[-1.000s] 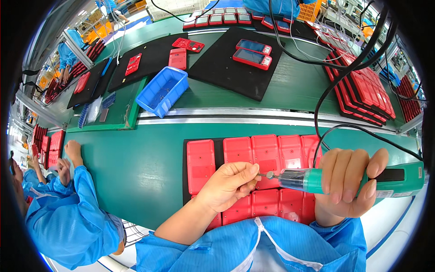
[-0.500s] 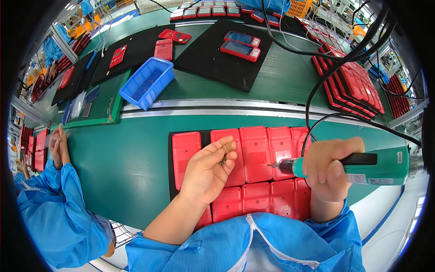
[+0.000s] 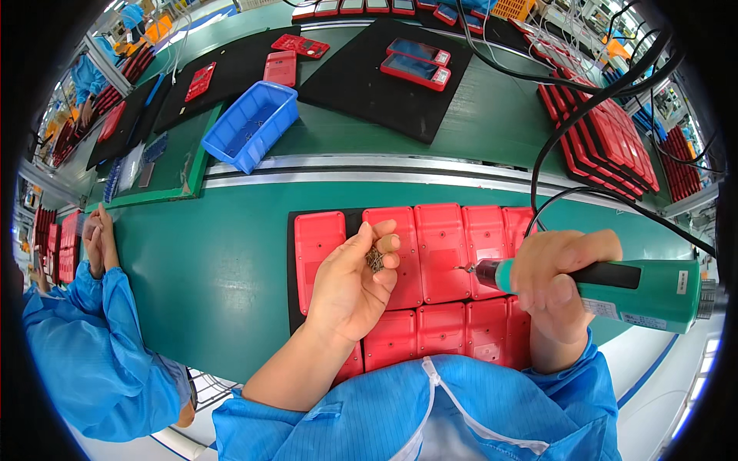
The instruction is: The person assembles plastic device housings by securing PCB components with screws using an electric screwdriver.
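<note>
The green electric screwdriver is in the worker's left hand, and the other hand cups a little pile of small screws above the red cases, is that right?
Not quite. In the head view the green electric screwdriver is gripped by the right hand, its tip over the red cases. It is the left hand that cups the small screws. The rest stands.

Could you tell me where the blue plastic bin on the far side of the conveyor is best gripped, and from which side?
Grip the blue bin by its long rim, probably from above: it sits open side up, and its thin upright walls would fit between thumb and fingers. The near rim looks free to reach.
</note>
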{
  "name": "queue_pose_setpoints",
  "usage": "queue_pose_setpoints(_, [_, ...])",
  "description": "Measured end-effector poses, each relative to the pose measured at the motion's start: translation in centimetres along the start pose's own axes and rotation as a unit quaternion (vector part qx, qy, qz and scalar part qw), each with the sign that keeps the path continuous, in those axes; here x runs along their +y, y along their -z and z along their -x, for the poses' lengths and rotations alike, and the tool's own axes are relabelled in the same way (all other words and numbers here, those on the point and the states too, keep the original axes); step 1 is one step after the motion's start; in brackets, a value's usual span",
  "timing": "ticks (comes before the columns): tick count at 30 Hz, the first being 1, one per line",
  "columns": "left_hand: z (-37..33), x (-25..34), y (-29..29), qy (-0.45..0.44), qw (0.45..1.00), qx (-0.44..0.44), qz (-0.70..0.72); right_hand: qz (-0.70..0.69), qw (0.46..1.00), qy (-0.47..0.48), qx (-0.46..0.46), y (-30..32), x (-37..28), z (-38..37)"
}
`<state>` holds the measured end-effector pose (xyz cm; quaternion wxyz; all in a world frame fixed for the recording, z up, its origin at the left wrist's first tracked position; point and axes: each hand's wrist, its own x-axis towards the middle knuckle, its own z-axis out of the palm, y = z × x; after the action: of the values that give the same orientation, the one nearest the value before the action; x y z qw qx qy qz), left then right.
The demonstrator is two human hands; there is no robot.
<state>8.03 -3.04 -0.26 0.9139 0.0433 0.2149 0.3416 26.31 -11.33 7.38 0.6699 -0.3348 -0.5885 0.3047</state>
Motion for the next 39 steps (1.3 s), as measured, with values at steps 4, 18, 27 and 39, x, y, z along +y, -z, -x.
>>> queue_pose_setpoints(4, [0.3,-0.1,-1.2,-0.011,0.997,0.066,-0.030,0.010,1.000,0.013,-0.026,0.1,0.3,-0.1])
queue_pose_setpoints(18, [0.0,0.0,-1.6,-0.042,0.997,0.010,-0.060,0.058,0.998,-0.029,-0.017,-0.4,1.6,-1.1])
queue_pose_setpoints(27, [0.4,-0.6,-1.4,-0.012,0.989,-0.026,-0.142,0.154,0.987,-0.040,0.025,-1.0,1.0,-0.9])
queue_pose_setpoints(39, [6.5,-2.1,-0.9,0.026,0.843,-0.086,-0.530,-0.087,0.989,0.071,0.091,-2.2,-4.3,0.5])
